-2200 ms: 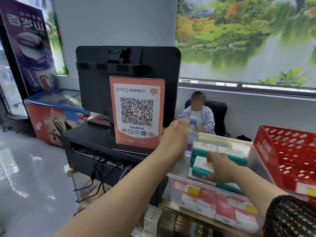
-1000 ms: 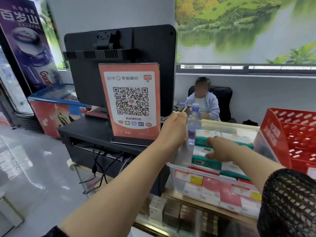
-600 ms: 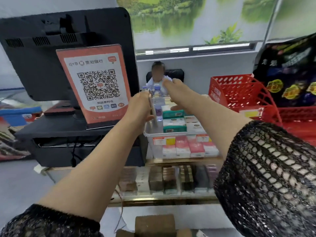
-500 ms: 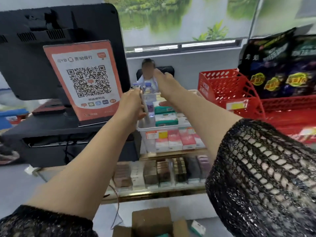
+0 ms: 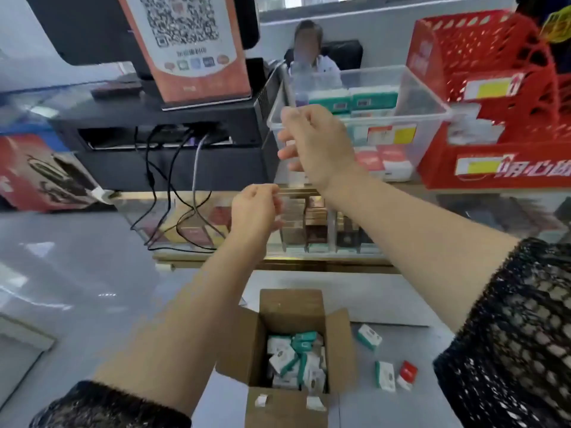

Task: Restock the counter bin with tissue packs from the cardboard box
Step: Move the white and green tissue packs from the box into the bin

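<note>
Head view: the camera has tipped down since half a second ago. The cardboard box (image 5: 287,307) now shows on the floor, flaps open, tissue packs (image 5: 293,356) jumbled inside. Both grips have come off the counter bin (image 5: 432,108) on the worktop (image 5: 482,196). The right grip (image 5: 315,140) hangs before the bin's near-left corner, loosely curled, empty. The left grip (image 5: 256,208) is lower, also slack and empty. Three loose packs (image 5: 369,335) lie right of the box.

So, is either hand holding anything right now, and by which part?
Nothing is held: the left hand and the right hand both hover with loosely curled, empty fingers.
</note>
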